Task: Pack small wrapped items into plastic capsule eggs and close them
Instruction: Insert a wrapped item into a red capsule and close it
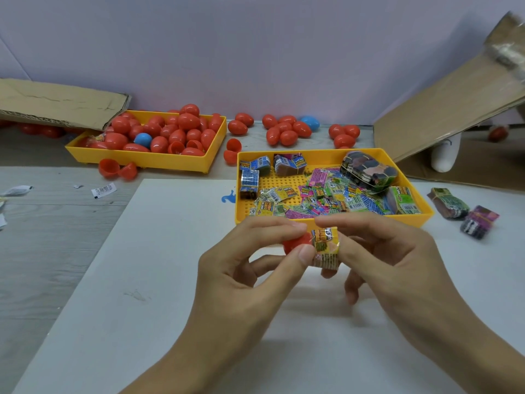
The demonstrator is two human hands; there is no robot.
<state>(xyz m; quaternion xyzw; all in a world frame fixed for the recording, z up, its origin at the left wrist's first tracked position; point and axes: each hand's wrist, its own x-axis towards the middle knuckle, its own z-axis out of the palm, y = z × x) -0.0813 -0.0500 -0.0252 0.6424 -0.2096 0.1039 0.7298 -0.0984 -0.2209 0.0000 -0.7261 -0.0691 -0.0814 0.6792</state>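
Over the white board, my left hand (250,268) holds a red capsule egg piece (297,242) between its fingers and thumb; most of the egg is hidden behind them. My right hand (397,265) pinches a small yellow wrapped item (325,245) right beside the egg, and my left thumb touches the wrapper too. Just behind my hands stands a yellow tray (426,214) full of loose wrapped items (326,197) and a few bundles. A second yellow tray (170,163) at the back left holds several red eggs and a blue egg (143,139).
Open red egg halves (118,169) lie in front of the left tray, and two more (232,151) sit between the trays. Closed red eggs and a blue one (309,122) lie along the wall. Cardboard sheets (443,109) lean at right. Two wrapped bundles (466,213) lie right of the item tray.
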